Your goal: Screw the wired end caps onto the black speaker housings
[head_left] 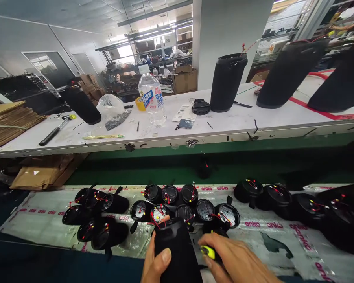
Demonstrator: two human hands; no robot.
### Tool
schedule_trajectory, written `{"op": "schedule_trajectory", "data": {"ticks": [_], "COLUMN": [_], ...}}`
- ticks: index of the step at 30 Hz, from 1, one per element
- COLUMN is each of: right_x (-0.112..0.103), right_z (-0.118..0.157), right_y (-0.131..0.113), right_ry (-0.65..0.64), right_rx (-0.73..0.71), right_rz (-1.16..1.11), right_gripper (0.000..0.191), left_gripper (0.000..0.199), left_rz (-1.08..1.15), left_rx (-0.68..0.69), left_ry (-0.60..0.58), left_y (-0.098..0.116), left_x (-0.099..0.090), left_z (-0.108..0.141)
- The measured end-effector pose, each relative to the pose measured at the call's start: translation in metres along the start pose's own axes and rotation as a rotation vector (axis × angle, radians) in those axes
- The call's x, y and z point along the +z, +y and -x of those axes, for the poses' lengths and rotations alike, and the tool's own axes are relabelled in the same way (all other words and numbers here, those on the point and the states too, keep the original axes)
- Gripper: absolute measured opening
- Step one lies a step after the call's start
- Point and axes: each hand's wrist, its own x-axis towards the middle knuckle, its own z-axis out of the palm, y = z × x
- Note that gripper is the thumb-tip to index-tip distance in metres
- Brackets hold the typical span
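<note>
My left hand is wrapped round a black cylindrical speaker housing, its thumb on the near side. Red wires with small connectors stick out at the housing's upper end. Just to the right, my right hand is closed on a tool with a yellow-and-black handle; the rest of the tool is hidden. Beyond both hands, several open black housings with red wires stand close together on the lower surface, which is covered in plastic and anko-printed tape.
The white bench carries a water bottle, a plastic bag, a hammer, a black round part and several tall black housings. Flattened cardboard lies at the left. More housings stand lower right.
</note>
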Motion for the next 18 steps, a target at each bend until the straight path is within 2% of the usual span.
{"op": "schedule_trajectory", "data": {"ticks": [2, 5, 7, 11, 18], "right_x": [-0.008, -0.027, -0.038, -0.045, -0.046], "right_z": [-0.011, -0.025, -0.032, -0.037, -0.04], "right_y": [-0.002, -0.009, -0.012, -0.012, -0.009], "right_ry": [-0.004, -0.099, -0.166, -0.268, -0.311], "right_rx": [-0.131, -0.26, -0.317, -0.36, -0.394], "right_rz": [0.173, 0.365, 0.422, 0.445, 0.419], "right_gripper": [0.012, 0.006, 0.009, 0.019, 0.021], "left_gripper": [0.085, 0.085, 0.088, 0.09, 0.092], "left_rz": [-0.023, -0.031, -0.031, -0.047, 0.01], "left_rx": [0.022, 0.013, -0.004, -0.012, -0.092], "left_ry": [-0.04, -0.086, -0.097, -0.089, -0.126], "left_y": [-0.002, -0.004, -0.004, -0.002, 0.004], "left_x": [0.001, 0.002, 0.003, 0.006, 0.013], "left_z": [0.003, 0.008, 0.01, 0.015, 0.02]}}
